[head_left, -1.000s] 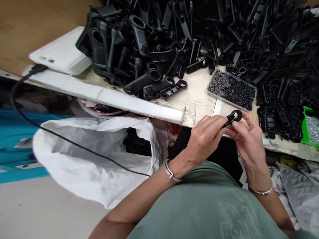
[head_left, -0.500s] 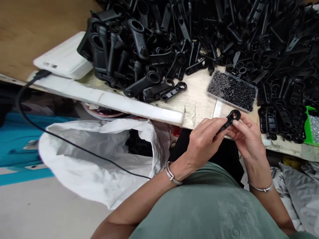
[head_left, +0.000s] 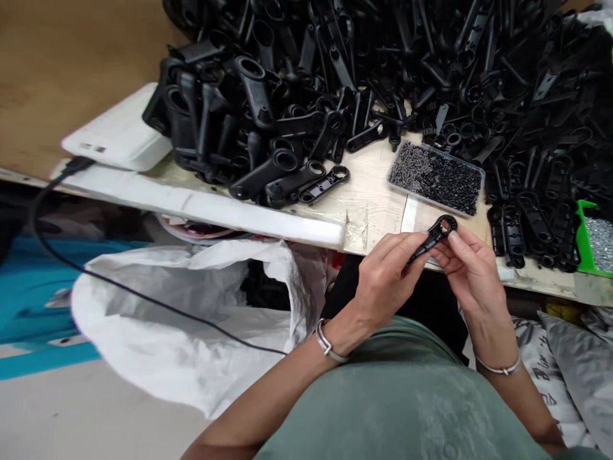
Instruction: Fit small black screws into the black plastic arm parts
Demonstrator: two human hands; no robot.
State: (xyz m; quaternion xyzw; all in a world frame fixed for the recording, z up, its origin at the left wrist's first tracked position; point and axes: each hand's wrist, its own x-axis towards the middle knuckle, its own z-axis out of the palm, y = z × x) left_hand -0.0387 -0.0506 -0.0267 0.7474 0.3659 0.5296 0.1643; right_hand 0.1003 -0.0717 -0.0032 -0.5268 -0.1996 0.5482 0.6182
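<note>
A black plastic handle part with a ring-shaped end point(head_left: 435, 235) is held between both hands, just over the table's front edge. My left hand point(head_left: 385, 271) is closed around its narrow end. The thumb and fingers of my right hand point(head_left: 472, 265) pinch it by the ring. Just beyond the hands stands a clear plastic box point(head_left: 435, 177) full of small screws, grey on one side and black on the other. A similar black part point(head_left: 324, 185) lies hollow side up on the wood, to the left of the box.
Black plastic parts point(head_left: 253, 89) are heaped along the back. Hollow black pieces point(head_left: 531, 220) lie right of the box, beside a green tray point(head_left: 582, 239) of small metal bits. A white device point(head_left: 119, 131) with a cable sits at left. Below the edge hangs an open white sack point(head_left: 191, 319).
The black part has turned slightly, so more of its length shows between my hands. Both hands keep their hold. The whole view has shifted a little.
</note>
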